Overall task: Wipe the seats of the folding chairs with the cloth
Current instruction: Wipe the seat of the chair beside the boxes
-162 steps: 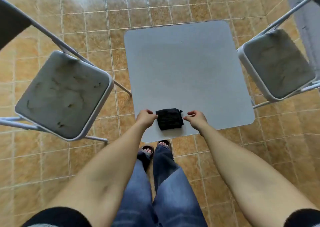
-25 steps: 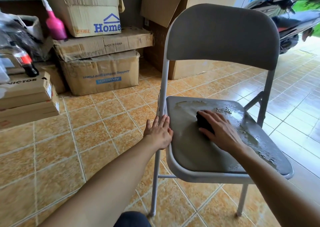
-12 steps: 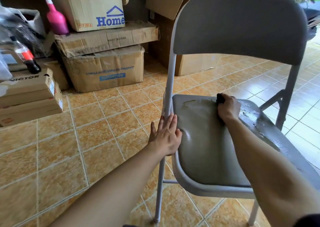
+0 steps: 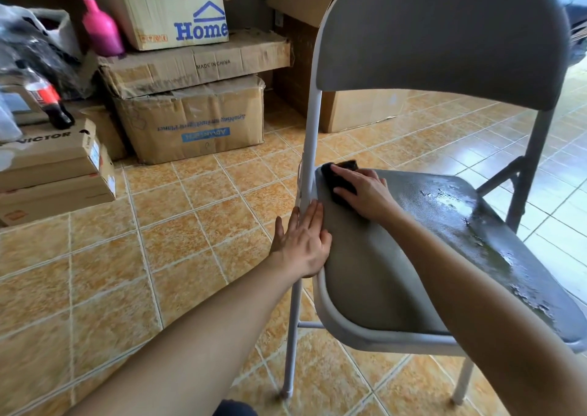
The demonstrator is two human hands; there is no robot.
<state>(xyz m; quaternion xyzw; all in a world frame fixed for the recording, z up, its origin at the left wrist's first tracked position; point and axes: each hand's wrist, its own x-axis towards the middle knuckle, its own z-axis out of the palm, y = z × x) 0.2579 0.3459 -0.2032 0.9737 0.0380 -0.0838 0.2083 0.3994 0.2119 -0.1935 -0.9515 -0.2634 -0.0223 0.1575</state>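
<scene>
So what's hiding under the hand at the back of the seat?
A black cloth lies under the right hand, pressed flat on the grey folding-chair seat near its back corner. Its edges peek out around the hand; its middle is covered.

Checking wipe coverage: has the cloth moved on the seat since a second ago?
Yes. The cloth, under the right hand, went from the middle of the seat to its back-left corner, beside the frame upright.

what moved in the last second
The right hand has slid the black cloth from the middle of the seat to its back left corner, still pressing it flat. The left hand stayed braced on the left edge; the right side is still wet.
</scene>
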